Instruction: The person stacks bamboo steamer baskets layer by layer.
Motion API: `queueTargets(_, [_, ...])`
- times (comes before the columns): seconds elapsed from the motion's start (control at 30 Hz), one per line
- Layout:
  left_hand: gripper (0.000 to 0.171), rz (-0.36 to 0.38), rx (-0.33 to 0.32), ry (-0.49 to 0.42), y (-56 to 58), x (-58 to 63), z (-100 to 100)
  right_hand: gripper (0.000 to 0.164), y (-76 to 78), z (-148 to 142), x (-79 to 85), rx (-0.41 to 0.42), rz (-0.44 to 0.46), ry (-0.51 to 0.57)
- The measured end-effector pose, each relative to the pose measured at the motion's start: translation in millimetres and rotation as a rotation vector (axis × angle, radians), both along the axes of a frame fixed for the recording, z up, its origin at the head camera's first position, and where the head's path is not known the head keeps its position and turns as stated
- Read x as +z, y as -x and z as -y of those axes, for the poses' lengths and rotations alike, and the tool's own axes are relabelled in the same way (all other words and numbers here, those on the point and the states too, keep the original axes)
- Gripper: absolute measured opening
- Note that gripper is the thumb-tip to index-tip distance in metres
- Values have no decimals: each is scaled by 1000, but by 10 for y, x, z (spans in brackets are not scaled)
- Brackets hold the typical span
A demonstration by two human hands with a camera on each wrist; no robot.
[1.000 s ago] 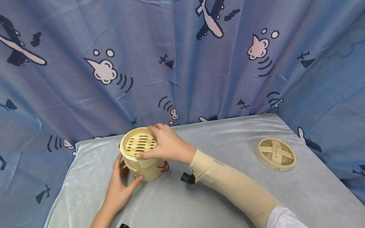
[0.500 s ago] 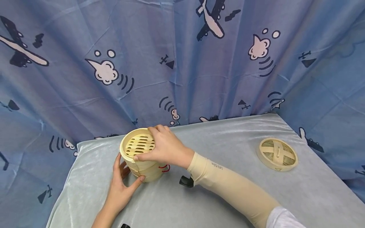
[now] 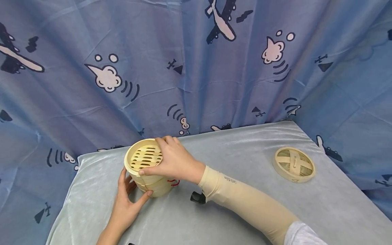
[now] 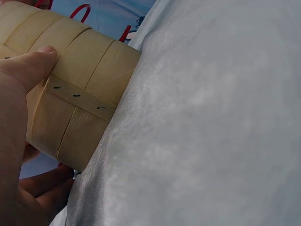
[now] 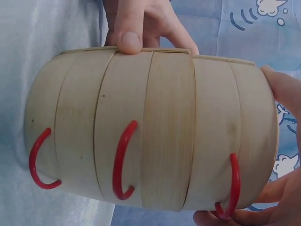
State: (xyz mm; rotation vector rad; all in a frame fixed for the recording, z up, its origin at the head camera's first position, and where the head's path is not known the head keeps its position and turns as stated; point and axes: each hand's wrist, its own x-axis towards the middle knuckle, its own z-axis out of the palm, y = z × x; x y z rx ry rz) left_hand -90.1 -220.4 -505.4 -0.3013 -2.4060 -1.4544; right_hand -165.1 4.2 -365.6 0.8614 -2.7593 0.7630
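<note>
A stack of bamboo steamer baskets (image 3: 157,188) stands on the cloth-covered table toward its back left, its slatted top floor showing. My right hand (image 3: 179,161) grips the top basket from the right, thumb on the near side of the rim and fingers over the far side. Lower down, my left hand (image 3: 124,204) holds the stack from the left. In the left wrist view its thumb (image 4: 40,61) lies along the bamboo wall, with other fingers (image 4: 49,188) low around the far side. Three red loops (image 5: 124,160) stick out from the tiers in the right wrist view.
A round bamboo steamer lid (image 3: 294,164) with crossed strips lies on the right of the table. Grey velvety cloth (image 3: 232,156) covers the tabletop. Behind hangs a blue curtain (image 3: 147,68) with airplane prints. A black device (image 3: 198,197) sits under the right wrist.
The head view has shifted slightly. My right thumb sits a little farther left along the rim, and the red loops show lower beneath that hand. My left hand keeps its hold.
</note>
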Motion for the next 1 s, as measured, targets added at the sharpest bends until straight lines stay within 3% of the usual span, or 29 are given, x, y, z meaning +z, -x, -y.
queueTargets(0.6, [128, 6, -6, 3, -7, 22, -1, 135, -19, -69, -96, 7, -22, 9])
queueTargets(0.8, [128, 19, -7, 6, 3, 50, 9, 129, -18, -123, -97, 16, -45, 3])
queueTargets(1.0, [128, 10, -8, -6, -12, 39, 6, 116, -6, -217, -38, 12, 5, 4])
